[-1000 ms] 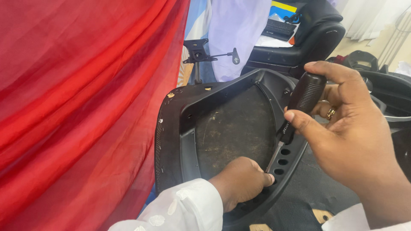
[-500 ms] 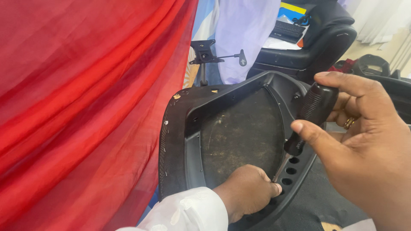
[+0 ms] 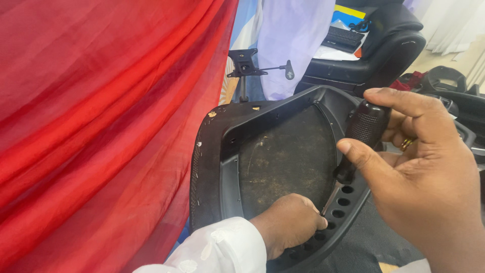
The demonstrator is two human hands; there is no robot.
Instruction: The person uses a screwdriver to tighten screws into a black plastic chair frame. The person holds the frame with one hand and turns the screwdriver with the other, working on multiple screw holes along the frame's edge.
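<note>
The right hand [image 3: 424,167] still grips the black-handled screwdriver [image 3: 353,146], its tip now lower on the holed rim of the black chair shell [image 3: 283,151]. The left hand [image 3: 288,225] stays curled on that rim, touching the tip.

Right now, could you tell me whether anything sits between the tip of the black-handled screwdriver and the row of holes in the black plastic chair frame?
Only the left hand: its fingers rest at the black-handled screwdriver tip, on the black plastic chair frame rim by the row of holes. The right hand grips the handle.
</note>
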